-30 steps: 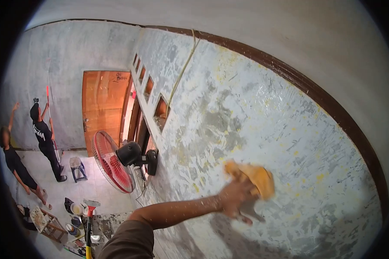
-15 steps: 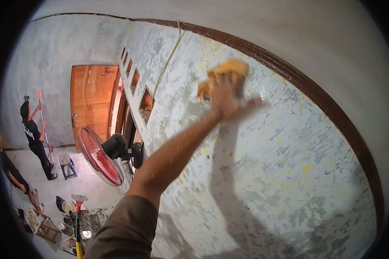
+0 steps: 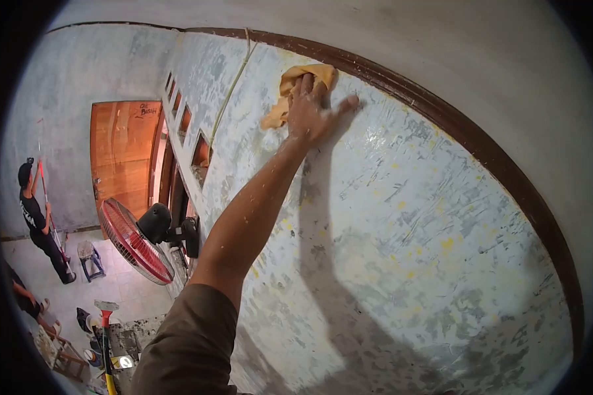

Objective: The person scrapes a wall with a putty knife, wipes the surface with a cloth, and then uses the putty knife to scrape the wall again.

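Note:
My left hand [image 3: 308, 118] presses an orange-yellow cloth [image 3: 319, 71] against the upper part of the wall [image 3: 389, 210]. Its fingers lie over the crumpled cloth, and the thumb sticks out to the right. The wall is patchy white and grey with yellow specks, and a wet-looking shine shows just right of the hand. Above the cloth runs a dark brown trim [image 3: 415, 102]. My left arm reaches up from the bottom in a brown sleeve [image 3: 188, 342]. My right hand is out of sight.
Left of my arm, a red-and-white fan [image 3: 135, 243] juts from the wall. Below it stands a scraper [image 3: 106, 319] with a long handle. A person in black [image 3: 43, 224] holds a pole by the far wall, near a stool [image 3: 90, 259]. Another person is partly visible at the left edge.
My left hand and the cloth have moved up and to the left in view. The background has also shifted left, as the camera turned slightly.

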Demonstrator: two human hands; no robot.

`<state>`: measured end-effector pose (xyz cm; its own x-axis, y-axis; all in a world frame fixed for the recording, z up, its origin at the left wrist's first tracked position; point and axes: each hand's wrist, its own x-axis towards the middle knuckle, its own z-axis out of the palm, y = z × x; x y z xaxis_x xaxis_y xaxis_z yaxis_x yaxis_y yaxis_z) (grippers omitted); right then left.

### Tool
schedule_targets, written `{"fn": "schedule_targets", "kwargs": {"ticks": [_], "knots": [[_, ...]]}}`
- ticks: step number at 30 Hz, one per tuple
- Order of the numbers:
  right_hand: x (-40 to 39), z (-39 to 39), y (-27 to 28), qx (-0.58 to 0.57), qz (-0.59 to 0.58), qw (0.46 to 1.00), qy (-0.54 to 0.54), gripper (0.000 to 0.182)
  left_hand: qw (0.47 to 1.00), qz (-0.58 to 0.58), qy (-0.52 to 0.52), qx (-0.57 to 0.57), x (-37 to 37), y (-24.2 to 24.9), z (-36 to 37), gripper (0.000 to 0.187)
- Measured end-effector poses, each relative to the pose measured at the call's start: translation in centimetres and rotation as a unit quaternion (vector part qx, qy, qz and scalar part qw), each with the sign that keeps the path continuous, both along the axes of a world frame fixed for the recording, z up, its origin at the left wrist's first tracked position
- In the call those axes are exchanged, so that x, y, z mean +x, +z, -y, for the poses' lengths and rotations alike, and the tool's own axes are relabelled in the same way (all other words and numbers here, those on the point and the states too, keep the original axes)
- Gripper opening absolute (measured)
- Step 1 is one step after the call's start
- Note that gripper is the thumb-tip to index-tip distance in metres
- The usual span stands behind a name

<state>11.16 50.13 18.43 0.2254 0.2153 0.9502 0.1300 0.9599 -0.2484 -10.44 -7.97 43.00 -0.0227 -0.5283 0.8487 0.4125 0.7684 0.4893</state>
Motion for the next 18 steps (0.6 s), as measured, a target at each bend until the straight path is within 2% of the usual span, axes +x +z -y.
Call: {"fn": "schedule_targets", "kwargs": {"ticks": [2, 3, 4, 5, 6, 7, 8, 9, 10, 11, 13, 14, 16, 18], "knots": [[0.1, 0.3, 0.5, 0.004, 0.005, 1.000, -0.004, 0.066, 0.997, -0.001, -0.045, 0.058, 1.2, 0.9, -2.5, 0.103], [0.1, -0.1, 0.3, 0.020, 0.014, 0.999, -0.028, 0.066, 0.997, 0.064, -0.018, 0.042, 1.4, 0.9, -3.9, 0.109], [0.1, -0.3, 0.1, 0.037, 0.023, 0.998, -0.054, 0.067, 0.995, 0.028, 0.099, -0.014, 2.8, 0.3, -7.1, 0.102], [0.0, -0.2, 0.0, 0.030, 0.022, 0.998, -0.055, 0.067, 0.998, 0.041, 0.010, -0.055, 5.0, 0.5, -9.7, 0.107], [0.1, 0.0, 0.1, 0.029, 0.030, 0.997, -0.060, 0.067, 0.981, 0.118, -0.115, -0.101, 8.3, 0.5, -12.3, 0.107], [0.3, 0.1, 0.2, 0.032, 0.040, 0.997, -0.065, 0.067, 0.958, 0.166, -0.125, -0.199, 11.3, 0.4, -15.1, 0.105], [0.2, 0.2, 0.2, 0.032, 0.039, 0.997, -0.066, 0.067, 0.955, 0.103, 0.001, -0.279, 12.3, -0.9, -18.7, 0.097], [0.0, 0.3, 0.0, 0.019, 0.021, 0.999, -0.033, 0.067, 0.930, -0.002, -0.092, -0.355, 11.9, -2.9, -22.1, 0.093], [0.0, 0.3, 0.0, 0.007, 0.003, 1.000, -0.001, 0.067, 0.882, -0.108, -0.183, -0.421, 11.2, -4.2, -23.9, 0.089], [0.0, 0.4, 0.2, 0.010, 0.000, 1.000, -0.003, 0.067, 0.882, -0.113, -0.182, -0.419, 11.1, -3.9, -24.0, 0.089], [0.4, 0.5, 0.3, 0.007, 0.001, 1.000, -0.002, 0.067, 0.860, 0.018, -0.263, -0.436, 10.9, -3.5, -24.2, 0.083], [0.5, 0.2, 0.2, 0.004, 0.000, 1.000, -0.003, 0.067, 0.874, 0.041, -0.292, -0.386, 10.7, -3.0, -23.6, 0.083], [0.5, -0.4, 0.0, 0.027, 0.007, 0.999, -0.036, 0.068, 0.920, 0.020, -0.265, -0.287, 12.3, -1.7, -21.6, 0.087], [1.0, 0.3, 0.0, 0.015, 0.012, 0.999, -0.030, 0.067, 0.941, -0.024, -0.210, -0.265, 12.7, -1.2, -21.8, 0.091]]}}
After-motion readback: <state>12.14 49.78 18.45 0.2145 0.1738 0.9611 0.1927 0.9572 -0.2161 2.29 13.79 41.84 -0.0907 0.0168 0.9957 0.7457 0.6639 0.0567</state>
